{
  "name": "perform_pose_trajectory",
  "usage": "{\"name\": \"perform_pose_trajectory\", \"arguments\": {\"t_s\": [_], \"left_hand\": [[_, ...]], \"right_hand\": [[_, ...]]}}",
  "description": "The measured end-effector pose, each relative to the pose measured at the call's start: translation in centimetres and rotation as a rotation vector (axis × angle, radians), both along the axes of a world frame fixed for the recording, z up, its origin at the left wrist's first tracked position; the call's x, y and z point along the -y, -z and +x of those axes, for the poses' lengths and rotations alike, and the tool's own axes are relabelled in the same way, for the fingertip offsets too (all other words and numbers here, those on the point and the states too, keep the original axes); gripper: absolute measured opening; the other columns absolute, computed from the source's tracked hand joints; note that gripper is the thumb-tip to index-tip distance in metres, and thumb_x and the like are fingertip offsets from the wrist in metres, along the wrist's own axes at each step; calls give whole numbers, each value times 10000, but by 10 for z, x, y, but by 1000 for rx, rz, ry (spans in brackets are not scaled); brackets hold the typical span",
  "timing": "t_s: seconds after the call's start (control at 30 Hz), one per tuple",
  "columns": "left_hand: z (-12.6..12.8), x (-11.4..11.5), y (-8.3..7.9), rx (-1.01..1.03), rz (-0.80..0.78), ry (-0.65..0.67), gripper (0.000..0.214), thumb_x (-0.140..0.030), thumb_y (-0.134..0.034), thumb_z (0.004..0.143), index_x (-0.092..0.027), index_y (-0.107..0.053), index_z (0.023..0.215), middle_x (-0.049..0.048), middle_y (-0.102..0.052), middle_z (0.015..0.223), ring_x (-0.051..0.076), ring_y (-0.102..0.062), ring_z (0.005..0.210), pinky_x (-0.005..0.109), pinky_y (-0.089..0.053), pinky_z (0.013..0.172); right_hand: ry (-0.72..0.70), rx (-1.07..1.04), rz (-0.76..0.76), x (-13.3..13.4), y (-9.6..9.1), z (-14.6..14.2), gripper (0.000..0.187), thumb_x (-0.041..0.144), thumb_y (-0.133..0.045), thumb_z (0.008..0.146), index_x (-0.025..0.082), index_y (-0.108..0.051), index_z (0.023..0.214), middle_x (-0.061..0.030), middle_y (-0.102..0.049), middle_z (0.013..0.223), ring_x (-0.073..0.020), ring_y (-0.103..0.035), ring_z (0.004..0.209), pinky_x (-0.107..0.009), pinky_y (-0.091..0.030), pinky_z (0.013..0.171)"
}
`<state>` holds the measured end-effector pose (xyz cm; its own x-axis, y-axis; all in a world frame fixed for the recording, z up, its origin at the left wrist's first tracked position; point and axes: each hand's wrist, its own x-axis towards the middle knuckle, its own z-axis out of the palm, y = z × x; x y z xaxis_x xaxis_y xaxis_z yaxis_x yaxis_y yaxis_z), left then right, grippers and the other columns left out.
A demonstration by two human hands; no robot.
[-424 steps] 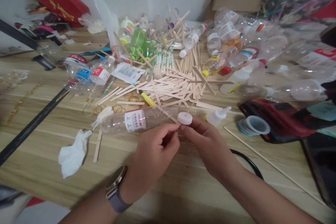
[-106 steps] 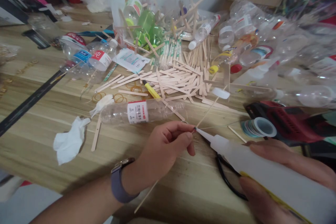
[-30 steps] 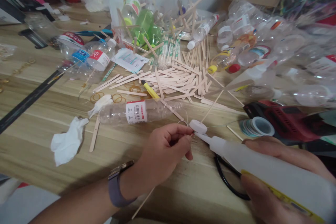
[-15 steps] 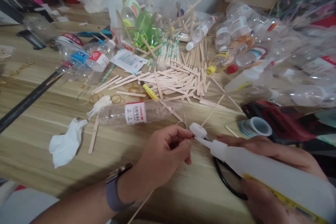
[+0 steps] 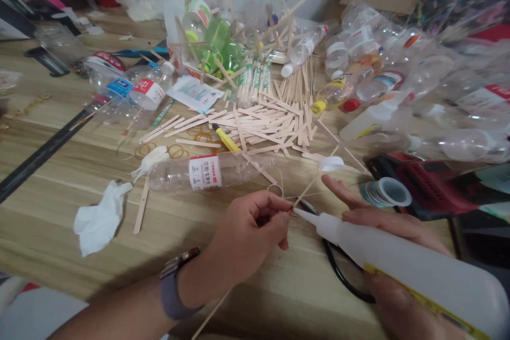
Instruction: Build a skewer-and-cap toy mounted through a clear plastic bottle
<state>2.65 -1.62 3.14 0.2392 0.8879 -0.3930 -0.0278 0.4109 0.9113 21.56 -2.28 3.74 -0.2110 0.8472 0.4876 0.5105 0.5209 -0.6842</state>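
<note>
My left hand point(image 5: 247, 234) is closed in a pinch on a thin wooden skewer point(image 5: 306, 189) that slants up to the right and carries a white bottle cap point(image 5: 332, 163) near its far end. My right hand point(image 5: 394, 271) grips a large white glue bottle point(image 5: 402, 265), forefinger stretched out toward the cap. The bottle's nozzle tip touches the skewer right at my left fingertips. A clear plastic bottle with a red and white label point(image 5: 205, 172) lies on the wooden table point(image 5: 59, 180) just beyond my left hand.
A heap of flat wooden craft sticks point(image 5: 263, 122) lies mid-table, with empty plastic bottles point(image 5: 366, 58) piled at the right. Rubber bands point(image 5: 175, 150), a yellow marker point(image 5: 223, 138) and crumpled tissue point(image 5: 99, 218) lie at left. A tape roll point(image 5: 388, 191), red tool point(image 5: 434, 186) and black scissors handle point(image 5: 342, 276) sit at right.
The white cap has slid up the skewer, away from my left fingers. The glue nozzle now meets the skewer at my pinch, and my right forefinger has stretched out.
</note>
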Motion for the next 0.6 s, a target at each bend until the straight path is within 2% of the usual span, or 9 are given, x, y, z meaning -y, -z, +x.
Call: {"name": "perform_pose_trajectory", "arguments": {"t_s": [0.1, 0.2, 0.43, 0.6], "left_hand": [[0, 0, 1, -11, 3, 5, 110, -215, -575, 776, -172, -640, 854, -60, -569, 528, 83, -496, 495, 190, -374, 496], [0, -1, 1, -18, 6, 4, 107, -214, -581, 771, -171, -641, 848, -57, -571, 529, 89, -514, 502, 193, -383, 502], [-1, 0, 3, -34, 4, 13, 118, -215, -569, 785, -171, -651, 859, -52, -588, 550, 79, -480, 496, 185, -360, 484], [-1, -1, 3, -16, 7, 12, 127, -220, -568, 791, -170, -650, 874, -52, -586, 550, 82, -500, 510, 185, -377, 499]], "right_hand": [[-97, 46, 8, 0, -3, 2, 307, 472, -553, 860, 256, -597, 1075, -118, -732, 1068, -349, -608, 1148, -564, -404, 1062], [-88, 54, 67, -1, -1, 4, 321, 487, -531, 870, 249, -585, 1080, -117, -726, 1062, -350, -603, 1159, -591, -357, 1087], [-103, 20, 58, -2, 5, 3, 329, 481, -571, 850, 249, -597, 1081, -100, -715, 1101, -321, -648, 1097, -559, -362, 1098], [-72, 54, 37, 0, -4, 2, 290, 465, -597, 839, 280, -632, 1060, -89, -728, 1092, -324, -661, 1072, -544, -447, 1034]]}}
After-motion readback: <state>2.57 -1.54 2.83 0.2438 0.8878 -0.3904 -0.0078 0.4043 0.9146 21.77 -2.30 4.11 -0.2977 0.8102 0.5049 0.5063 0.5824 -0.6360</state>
